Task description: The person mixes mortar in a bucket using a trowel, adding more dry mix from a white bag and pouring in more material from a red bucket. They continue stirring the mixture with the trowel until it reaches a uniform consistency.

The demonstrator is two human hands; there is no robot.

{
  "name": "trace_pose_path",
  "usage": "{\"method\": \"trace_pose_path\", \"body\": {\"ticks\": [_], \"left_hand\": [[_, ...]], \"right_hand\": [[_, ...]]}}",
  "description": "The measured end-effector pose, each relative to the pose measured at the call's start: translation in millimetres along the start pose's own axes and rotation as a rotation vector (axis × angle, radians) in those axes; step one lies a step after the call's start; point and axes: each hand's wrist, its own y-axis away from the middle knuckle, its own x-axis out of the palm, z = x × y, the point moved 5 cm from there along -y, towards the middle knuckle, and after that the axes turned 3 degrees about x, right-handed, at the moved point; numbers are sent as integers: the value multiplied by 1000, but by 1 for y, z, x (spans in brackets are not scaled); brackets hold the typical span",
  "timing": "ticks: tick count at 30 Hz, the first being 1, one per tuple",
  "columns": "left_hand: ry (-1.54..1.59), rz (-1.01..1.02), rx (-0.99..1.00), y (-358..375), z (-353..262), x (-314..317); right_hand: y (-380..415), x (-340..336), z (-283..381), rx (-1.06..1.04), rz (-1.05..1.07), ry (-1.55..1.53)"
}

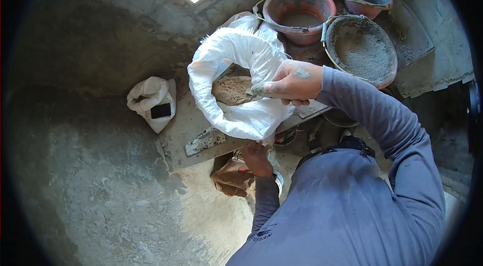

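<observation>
A white woven sack [204, 107] with a rolled-down rim stands open on a ledge, with light brown sandy powder [231, 90] inside. My right hand [297, 82], smeared with grey, reaches over the sack's right rim. Its fingers are closed around something whose grey end points into the sack; I cannot make out its kind. Below the sack's near edge, in shadow, my left hand [257, 159] pinches the sack's lower corner, its fingertips partly hidden.
A red bucket [329, 9], a tub of grey powder [365, 49] and a smaller pail [377, 10] stand at upper right. A small white bag [163, 97] with a black patch sits left. A mortar-crusted flat tool [205, 142] lies on the ledge, with a brown bag [231, 178] below.
</observation>
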Motion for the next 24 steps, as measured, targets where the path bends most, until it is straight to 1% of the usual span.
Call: {"method": "trace_pose_path", "body": {"ticks": [2,4,5,7,8,10,12,13,14,16,17,19,20,21,24], "left_hand": [[10,1,0,10,13,8],[-24,99,-109,18,25,21],[-24,104,-103,20,28,26],[-16,190,-130,24,32,42],[-17,200,-126,24,31,47],[-9,271,-138,29,32,63],[-33,328,-152,30,37,77],[-63,370,-168,34,40,83],[-59,379,-204,39,45,88],[-131,395,-190,48,47,106],[-158,405,-203,54,49,116],[-182,414,-214,61,55,133],[-183,409,-214,65,60,139],[-202,411,-194,69,62,148],[-264,374,-185,74,78,176]], "right_hand": [[6,-6,6,0,8,15],[8,-12,18,-56,-23,-68],[11,-16,24,-36,-41,-63],[20,-29,28,-66,-45,-54],[25,-36,28,-85,-42,-52],[43,-54,18,-79,-31,-55],[72,-74,9,-122,-47,-93],[92,-83,3,-65,-86,-140],[107,-95,-11,-42,-92,-219],[141,-118,-37,-27,-98,-345],[159,-129,-54,7,-123,-342],[190,-157,-83,4,-234,-229],[206,-167,-101,24,-240,-216],[221,-178,-120,48,-306,-190],[236,-201,-170,45,-488,-115]]}}
